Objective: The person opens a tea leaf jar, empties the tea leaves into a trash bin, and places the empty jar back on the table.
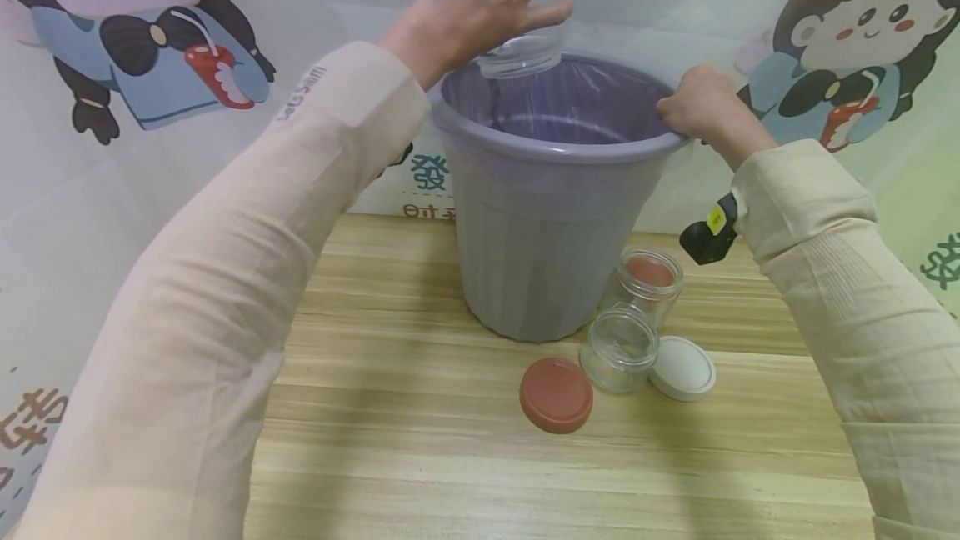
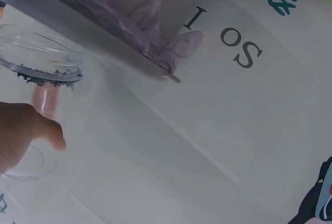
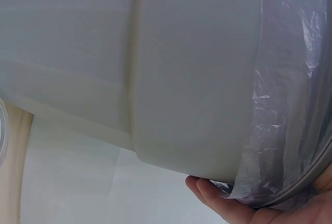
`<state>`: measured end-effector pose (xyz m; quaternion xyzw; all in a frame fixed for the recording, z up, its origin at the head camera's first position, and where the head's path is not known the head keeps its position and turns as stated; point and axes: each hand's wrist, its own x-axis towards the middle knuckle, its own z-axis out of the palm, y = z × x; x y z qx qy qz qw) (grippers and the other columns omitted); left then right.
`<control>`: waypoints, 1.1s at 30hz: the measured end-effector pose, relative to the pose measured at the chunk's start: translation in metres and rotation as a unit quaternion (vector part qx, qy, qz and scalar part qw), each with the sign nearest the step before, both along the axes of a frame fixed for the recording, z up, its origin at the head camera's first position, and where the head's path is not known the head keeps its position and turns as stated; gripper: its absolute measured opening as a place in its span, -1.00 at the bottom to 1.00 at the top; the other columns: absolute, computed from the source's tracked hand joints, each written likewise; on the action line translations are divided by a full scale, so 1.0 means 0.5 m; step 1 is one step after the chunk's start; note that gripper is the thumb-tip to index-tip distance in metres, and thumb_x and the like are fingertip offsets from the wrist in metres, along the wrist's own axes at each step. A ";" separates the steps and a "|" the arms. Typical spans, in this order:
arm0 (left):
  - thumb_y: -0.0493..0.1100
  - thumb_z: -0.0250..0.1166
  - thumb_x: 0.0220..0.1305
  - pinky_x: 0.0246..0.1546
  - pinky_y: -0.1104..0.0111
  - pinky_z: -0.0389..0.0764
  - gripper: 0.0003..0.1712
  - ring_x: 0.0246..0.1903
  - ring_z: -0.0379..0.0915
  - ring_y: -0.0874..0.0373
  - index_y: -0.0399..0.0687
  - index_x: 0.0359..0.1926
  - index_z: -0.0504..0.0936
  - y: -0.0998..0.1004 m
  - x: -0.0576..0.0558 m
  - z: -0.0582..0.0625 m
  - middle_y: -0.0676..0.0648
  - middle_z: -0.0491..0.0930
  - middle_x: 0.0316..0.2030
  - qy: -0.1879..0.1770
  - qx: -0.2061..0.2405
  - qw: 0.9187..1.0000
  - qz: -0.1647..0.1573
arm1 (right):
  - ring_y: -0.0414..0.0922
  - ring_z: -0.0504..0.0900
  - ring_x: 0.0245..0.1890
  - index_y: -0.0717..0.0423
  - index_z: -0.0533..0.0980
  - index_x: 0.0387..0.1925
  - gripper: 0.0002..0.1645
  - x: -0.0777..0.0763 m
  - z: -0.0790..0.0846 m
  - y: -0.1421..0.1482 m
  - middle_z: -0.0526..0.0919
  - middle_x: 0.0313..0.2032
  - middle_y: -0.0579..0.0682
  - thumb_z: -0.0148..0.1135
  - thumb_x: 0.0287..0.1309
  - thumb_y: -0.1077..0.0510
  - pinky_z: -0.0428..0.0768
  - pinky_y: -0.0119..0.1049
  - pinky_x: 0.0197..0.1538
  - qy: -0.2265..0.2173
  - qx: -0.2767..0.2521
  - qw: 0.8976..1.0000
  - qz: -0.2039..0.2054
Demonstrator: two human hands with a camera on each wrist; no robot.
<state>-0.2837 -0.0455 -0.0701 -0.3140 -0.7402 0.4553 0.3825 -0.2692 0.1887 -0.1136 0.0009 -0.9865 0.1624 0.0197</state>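
My left hand point(image 1: 491, 15) holds a clear glass jar point(image 1: 525, 58) mouth down over the left part of a grey bin point(image 1: 551, 232). Dark bits cling round the jar's rim point(image 2: 49, 76) in the left wrist view, and a dark streak shows below its mouth inside the bin. The thumb point(image 2: 49, 130) lies against the jar's side. Gripping the bin's right rim is my right hand point(image 1: 708, 111), its fingers point(image 3: 223, 203) under the edge against a thin purplish liner bag point(image 3: 270, 130). The bin's floor is hidden.
Right of the bin's foot stand an open glass jar point(image 1: 621, 348) and another jar point(image 1: 663, 302) showing a reddish disc. A red lid point(image 1: 557, 394) and a white lid point(image 1: 682, 369) lie on the wooden table point(image 1: 390, 440). A printed sheet point(image 1: 330, 7) hangs behind.
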 end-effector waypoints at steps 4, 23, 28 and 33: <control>-0.55 0.13 0.03 0.27 0.00 -0.27 -0.04 0.33 -0.43 -0.10 0.08 0.34 -0.13 0.007 0.001 -0.004 -0.21 -0.18 0.34 0.000 -0.055 0.998 0.031 | 0.05 0.36 -0.45 0.50 0.24 -0.29 -0.67 -0.001 0.000 0.000 0.28 -0.36 0.23 -0.24 0.09 0.22 0.41 -0.30 -0.52 -0.003 0.001 1.000 -0.003; -0.48 0.18 0.05 0.27 0.02 -0.13 -0.19 0.30 -0.21 -0.06 0.06 0.28 0.11 0.013 -0.001 -0.024 -0.17 0.02 0.30 0.019 -0.182 0.982 -0.039 | -0.06 0.37 -0.60 0.34 0.25 -0.50 -0.77 -0.001 0.000 -0.001 0.30 -0.49 0.16 -0.23 0.12 0.22 0.41 -0.35 -0.60 -0.008 0.001 1.000 -0.004; -0.49 0.13 0.07 0.25 0.04 -0.05 -0.35 0.29 -0.15 -0.04 0.02 0.17 0.23 0.017 -0.005 -0.027 -0.17 0.09 0.25 0.009 -0.178 0.982 -0.058 | -0.08 0.35 -0.61 0.30 0.23 -0.54 -0.79 -0.001 0.000 -0.002 0.28 -0.51 0.14 -0.23 0.11 0.23 0.40 -0.35 -0.60 -0.007 -0.002 1.000 -0.002; -0.48 0.18 0.00 0.24 0.02 -0.01 -0.43 0.27 -0.11 -0.04 -0.05 0.06 0.32 0.021 -0.009 -0.026 -0.19 0.16 0.21 -0.018 -0.187 0.979 -0.072 | -0.08 0.35 -0.62 0.29 0.22 -0.55 -0.79 -0.001 0.002 -0.002 0.28 -0.52 0.13 -0.23 0.10 0.23 0.40 -0.35 -0.60 -0.008 0.001 1.000 -0.002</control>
